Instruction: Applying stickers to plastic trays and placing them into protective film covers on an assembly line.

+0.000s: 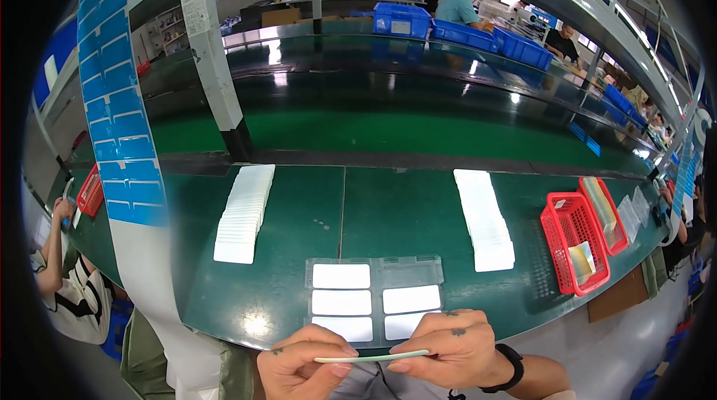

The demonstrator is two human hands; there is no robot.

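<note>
My left hand [305, 364] and my right hand [452, 349] pinch opposite ends of a thin pale panel [371, 358] at the table's near edge. It is seen edge-on and looks slightly bowed. Just beyond my hands lies a clear plastic tray [412, 273] with two columns of compartments. Several white rectangular panels [341, 277] lie in it, while its far right compartment is bare. My hands partly cover the tray's near end. A black band circles my right wrist.
Fanned stacks of white panels lie at left [245, 213] and right [484, 221]. Red baskets [551, 239] stand far right. A hanging strip of blue film [123, 116] and a post [213, 49] rise at left. Beyond runs a green conveyor [358, 131]; other people work nearby.
</note>
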